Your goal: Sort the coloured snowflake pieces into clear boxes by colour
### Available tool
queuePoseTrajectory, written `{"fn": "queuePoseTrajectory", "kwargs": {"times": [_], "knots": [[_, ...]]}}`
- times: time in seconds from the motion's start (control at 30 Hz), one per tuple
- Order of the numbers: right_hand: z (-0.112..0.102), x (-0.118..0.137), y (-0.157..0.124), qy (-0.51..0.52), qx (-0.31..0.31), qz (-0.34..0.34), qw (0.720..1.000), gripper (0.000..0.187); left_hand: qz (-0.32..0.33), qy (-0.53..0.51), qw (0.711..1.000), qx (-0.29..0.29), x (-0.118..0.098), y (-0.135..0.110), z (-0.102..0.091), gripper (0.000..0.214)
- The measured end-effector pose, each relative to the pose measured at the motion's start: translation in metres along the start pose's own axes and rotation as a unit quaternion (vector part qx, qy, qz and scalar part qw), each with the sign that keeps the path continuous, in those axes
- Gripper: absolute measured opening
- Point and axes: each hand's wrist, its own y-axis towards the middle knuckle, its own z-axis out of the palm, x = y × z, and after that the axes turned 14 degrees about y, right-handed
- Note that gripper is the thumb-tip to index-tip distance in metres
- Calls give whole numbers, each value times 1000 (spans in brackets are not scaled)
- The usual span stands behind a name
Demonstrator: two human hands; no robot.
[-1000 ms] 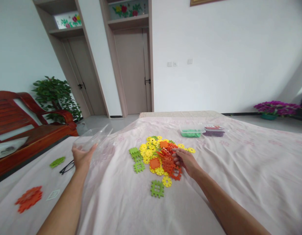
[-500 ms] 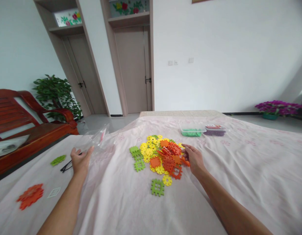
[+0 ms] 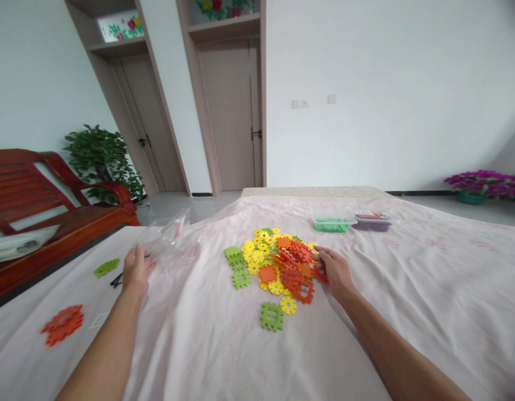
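Note:
My right hand (image 3: 338,272) is at the right edge of a heap of plastic interlocking pieces, its fingers curled together against orange pieces (image 3: 302,253). What lies between its fingertips is hidden. Yellow notched discs (image 3: 257,250) fill the heap's left and back, with green square pieces (image 3: 241,278) beside them. Nearer me lie another green square (image 3: 271,316) and a yellow disc (image 3: 288,304). On the left, my left hand (image 3: 137,272) is open, fingers apart, over black-framed glasses (image 3: 116,280) and beside a clear plastic bag (image 3: 174,236).
An orange piece (image 3: 63,324), a white square frame (image 3: 99,320) and a green piece (image 3: 106,267) lie left on the pink cloth (image 3: 215,356). Behind the heap stand clear tubs with green bits (image 3: 330,225) and dark purple bits (image 3: 371,225). A wooden bench (image 3: 94,214) is left.
My left hand has shifted slightly, and its fingers now spread toward the bag. My right hand stays at the heap's right edge. The whole view has moved a little.

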Motion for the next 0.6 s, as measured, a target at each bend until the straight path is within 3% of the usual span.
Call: {"fn": "queuePoseTrajectory", "kwargs": {"times": [0.2, 0.37, 0.6], "knots": [[-1, -4, 1, -9, -1, 6, 1000, 38, -73, -47, 996, 24, -16, 15, -3, 55], [1, -4, 0, -29, 0, -10, 1000, 39, -83, -43, 996, 1, -23, 20, 0, 27], [0, -10, 0, -72, 18, -43, 996, 39, -98, -45, 994, -28, -35, 24, 1, 20]]}}
